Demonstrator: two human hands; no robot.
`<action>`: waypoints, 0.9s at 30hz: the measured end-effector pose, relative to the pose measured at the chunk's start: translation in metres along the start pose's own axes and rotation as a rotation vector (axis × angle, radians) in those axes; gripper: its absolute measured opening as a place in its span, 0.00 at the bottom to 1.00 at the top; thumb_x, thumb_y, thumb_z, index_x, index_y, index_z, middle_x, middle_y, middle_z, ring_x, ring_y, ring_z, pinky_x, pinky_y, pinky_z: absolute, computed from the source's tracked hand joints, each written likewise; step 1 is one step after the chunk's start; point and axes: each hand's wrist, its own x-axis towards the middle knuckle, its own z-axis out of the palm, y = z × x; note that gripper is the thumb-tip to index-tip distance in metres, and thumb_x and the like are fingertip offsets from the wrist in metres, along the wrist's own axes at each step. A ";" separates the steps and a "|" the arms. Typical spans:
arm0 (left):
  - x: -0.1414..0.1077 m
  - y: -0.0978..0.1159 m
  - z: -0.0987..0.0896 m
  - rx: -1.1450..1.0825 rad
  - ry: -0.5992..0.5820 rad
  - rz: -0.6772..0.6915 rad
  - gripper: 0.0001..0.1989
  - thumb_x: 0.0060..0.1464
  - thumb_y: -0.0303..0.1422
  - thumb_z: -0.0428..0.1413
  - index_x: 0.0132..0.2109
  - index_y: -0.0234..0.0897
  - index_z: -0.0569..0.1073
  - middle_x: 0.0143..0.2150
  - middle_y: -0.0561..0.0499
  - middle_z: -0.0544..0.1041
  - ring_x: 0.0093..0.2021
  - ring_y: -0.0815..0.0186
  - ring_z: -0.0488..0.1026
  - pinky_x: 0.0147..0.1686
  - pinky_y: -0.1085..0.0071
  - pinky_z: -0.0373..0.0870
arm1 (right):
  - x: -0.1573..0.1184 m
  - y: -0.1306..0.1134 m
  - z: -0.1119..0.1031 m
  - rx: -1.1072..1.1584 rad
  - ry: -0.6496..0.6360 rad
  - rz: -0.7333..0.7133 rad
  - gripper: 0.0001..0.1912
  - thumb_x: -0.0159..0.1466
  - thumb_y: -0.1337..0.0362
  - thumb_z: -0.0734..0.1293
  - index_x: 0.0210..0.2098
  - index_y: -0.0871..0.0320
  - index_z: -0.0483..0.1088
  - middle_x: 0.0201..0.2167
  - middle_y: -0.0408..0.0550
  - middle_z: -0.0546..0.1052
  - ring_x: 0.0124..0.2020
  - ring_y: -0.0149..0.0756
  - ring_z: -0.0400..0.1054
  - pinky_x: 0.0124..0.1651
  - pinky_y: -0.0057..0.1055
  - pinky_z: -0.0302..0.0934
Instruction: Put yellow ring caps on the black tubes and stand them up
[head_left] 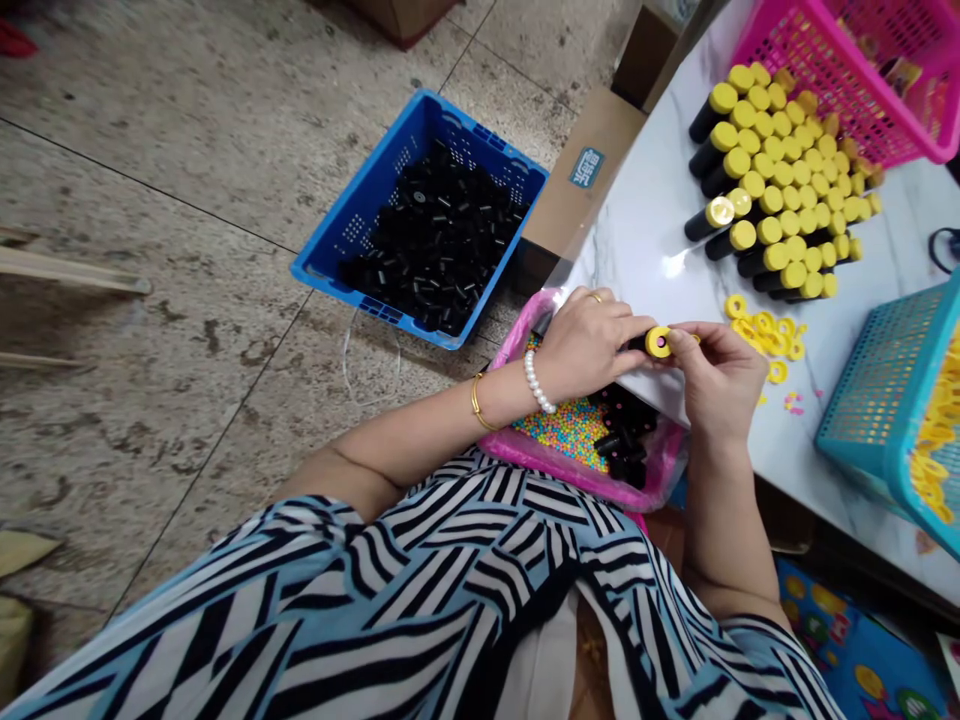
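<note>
My left hand [589, 342] is closed around a black tube [636, 343] over the table's edge. A yellow ring cap [658, 343] with a pink spot in its middle sits at the tube's end. Thumb and fingers of my right hand [720, 370] pinch at this cap, and a bit of yellow shows behind the thumb. Below my hands is a pink-lined basket [517, 440] with small coloured beads [562, 432] and several black tubes [626, 440]. Loose yellow rings [765, 330] lie on the table to the right of my right hand, with tiny pink bits beside them.
Black tubes with yellow caps [787, 175] stand grouped on the white table [645, 220]. Behind them is a pink basket [847, 75]; a teal basket [862, 380] of yellow rings stands right. On the floor, a blue crate [315, 262] holds black tubes beside a cardboard box [577, 200].
</note>
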 end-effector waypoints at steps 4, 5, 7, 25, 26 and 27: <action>0.005 0.011 -0.017 -0.155 -0.124 -0.051 0.14 0.65 0.42 0.59 0.48 0.36 0.80 0.33 0.50 0.80 0.36 0.62 0.74 0.39 0.65 0.64 | -0.001 0.001 -0.001 -0.026 -0.015 -0.026 0.11 0.63 0.57 0.76 0.36 0.57 0.78 0.30 0.42 0.81 0.29 0.29 0.75 0.34 0.29 0.74; 0.007 0.014 -0.020 -0.224 -0.151 -0.091 0.15 0.66 0.42 0.58 0.46 0.35 0.80 0.31 0.50 0.80 0.33 0.64 0.74 0.37 0.67 0.63 | -0.001 0.001 -0.002 -0.037 -0.029 -0.026 0.11 0.63 0.56 0.76 0.36 0.57 0.77 0.30 0.42 0.80 0.29 0.29 0.75 0.33 0.29 0.73; 0.013 0.019 -0.025 -0.370 -0.192 -0.193 0.16 0.68 0.40 0.54 0.40 0.34 0.81 0.28 0.50 0.79 0.29 0.68 0.72 0.34 0.69 0.62 | -0.001 0.000 -0.001 -0.039 -0.070 -0.004 0.12 0.65 0.55 0.75 0.36 0.57 0.75 0.29 0.42 0.79 0.27 0.29 0.75 0.31 0.28 0.71; 0.002 0.024 0.007 -0.394 -0.016 -0.187 0.14 0.65 0.34 0.60 0.55 0.35 0.76 0.39 0.48 0.82 0.34 0.67 0.76 0.36 0.71 0.67 | -0.001 0.018 -0.011 0.458 -0.199 0.261 0.13 0.64 0.54 0.73 0.42 0.55 0.78 0.33 0.45 0.80 0.29 0.30 0.73 0.35 0.29 0.71; 0.003 0.024 0.007 -0.402 -0.019 -0.196 0.12 0.65 0.34 0.60 0.54 0.36 0.77 0.37 0.50 0.81 0.33 0.68 0.75 0.35 0.72 0.66 | 0.000 0.018 -0.014 0.514 -0.209 0.295 0.14 0.63 0.54 0.73 0.43 0.56 0.79 0.33 0.46 0.80 0.31 0.31 0.75 0.37 0.30 0.72; 0.004 0.024 0.006 -0.412 -0.032 -0.197 0.11 0.65 0.35 0.61 0.52 0.36 0.78 0.34 0.51 0.80 0.31 0.69 0.74 0.34 0.73 0.65 | 0.002 0.018 -0.017 0.552 -0.223 0.326 0.15 0.62 0.54 0.74 0.43 0.57 0.79 0.32 0.47 0.81 0.31 0.31 0.75 0.37 0.29 0.73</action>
